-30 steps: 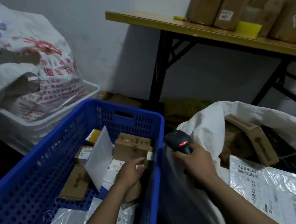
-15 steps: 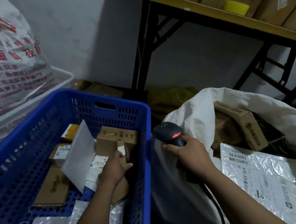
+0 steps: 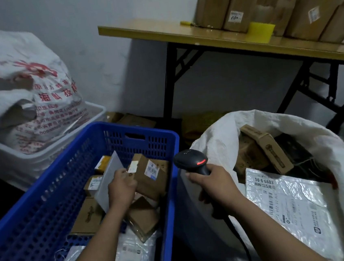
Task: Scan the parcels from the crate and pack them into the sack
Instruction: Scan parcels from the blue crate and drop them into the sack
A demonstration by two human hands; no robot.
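The fingers [image 3: 126,176] of my left hand [image 3: 121,188] are curled round the left edge of a brown cardboard parcel [image 3: 153,178] inside the blue crate [image 3: 47,207]. I have it tipped up off the other parcels so its white label faces the scanner [image 3: 191,160] — that tilt is the whole point of the hold. The print on the label is too blurred to read.

My right hand [image 3: 216,186] is wrapped tight round the scanner's handle. Its head sits just past the crate's right wall and angles toward the parcel, with a red bar glowing on top. I judge this to be the scanning step, with packing still to come for this one.

A flat white envelope [image 3: 107,179] leans just beside my left hand, and more small boxes and plastic mailers lie around it in the crate.

The sack [image 3: 307,135] stands open to the right of the crate, close under my right arm, so each parcel has only a short way to go. It already holds cardboard boxes and a white mailer [image 3: 292,209] marked "56-6-6603" and "5元".

Behind it, the worktop [image 3: 177,32] carries brown cartons, one with a handwritten tag I can't make out. A sack printed in red [image 3: 27,92] sits in a white basket [image 3: 48,150] to the left — its characters are too smeared to read.
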